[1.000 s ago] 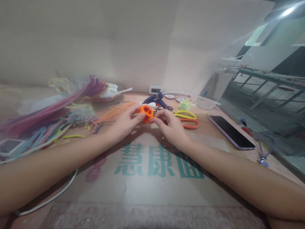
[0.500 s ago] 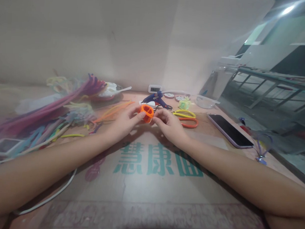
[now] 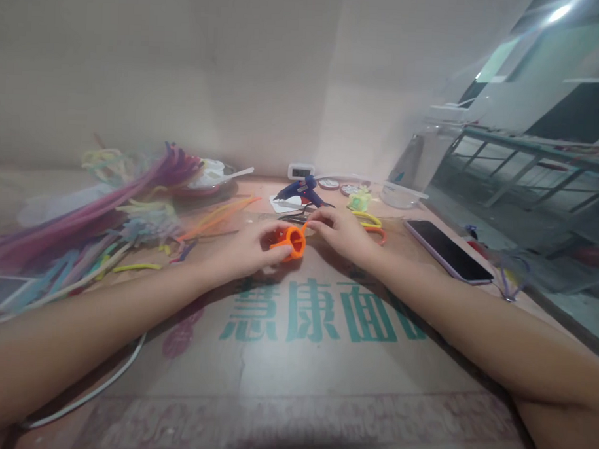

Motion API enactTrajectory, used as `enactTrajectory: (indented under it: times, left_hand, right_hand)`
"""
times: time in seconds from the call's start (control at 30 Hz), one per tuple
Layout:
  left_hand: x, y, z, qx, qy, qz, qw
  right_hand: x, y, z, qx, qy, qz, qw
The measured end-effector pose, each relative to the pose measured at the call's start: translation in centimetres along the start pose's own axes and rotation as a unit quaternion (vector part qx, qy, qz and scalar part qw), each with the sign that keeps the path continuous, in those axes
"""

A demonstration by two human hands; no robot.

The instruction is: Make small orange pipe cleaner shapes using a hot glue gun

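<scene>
My left hand (image 3: 254, 248) is closed around an orange ring-shaped piece (image 3: 297, 243), apparently bent from fuzzy pipe cleaner, its round opening turned toward the right. From its upper right side a short orange strand sticks up. The fingertips of my right hand (image 3: 336, 231) pinch the end of that strand. Just behind the hands lies a blue glue gun (image 3: 301, 189). Yellow-and-orange-handled scissors (image 3: 371, 220) rest partly hidden behind my right hand.
Bundled pipe cleaners (image 3: 98, 201) in several colours cover the left side. A phone (image 3: 448, 251) lies at the right. Along the back stand a small digital clock (image 3: 301, 171), a yellow-green piece (image 3: 359, 199) and a clear bowl (image 3: 397, 197). A white cable (image 3: 97, 393) curves at lower left.
The orange piece has turned and come slightly lower and nearer. My right hand has moved a little away from it, and the pinched strand now shows between the hands.
</scene>
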State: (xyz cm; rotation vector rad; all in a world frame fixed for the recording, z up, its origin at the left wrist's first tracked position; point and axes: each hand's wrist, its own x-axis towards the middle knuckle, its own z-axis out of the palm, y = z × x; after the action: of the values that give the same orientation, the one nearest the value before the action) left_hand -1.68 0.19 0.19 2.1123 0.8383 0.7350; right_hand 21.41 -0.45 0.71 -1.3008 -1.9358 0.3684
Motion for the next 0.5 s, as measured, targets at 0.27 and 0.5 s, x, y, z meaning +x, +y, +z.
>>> enactTrajectory:
  times: [0.27,0.5]
  left_hand:
    - [-0.4,0.8,0.3,0.136,-0.009,0.071,0.988]
    - [-0.7,0.2,0.6,0.042,0.011,0.035,0.998]
  right_hand:
    - [-1.7,-2.2,1.4,0.038,0.041,-0.07,0.996]
    - [-1.9,-2.1,1.4,0.02,0.064,-0.117,0.991]
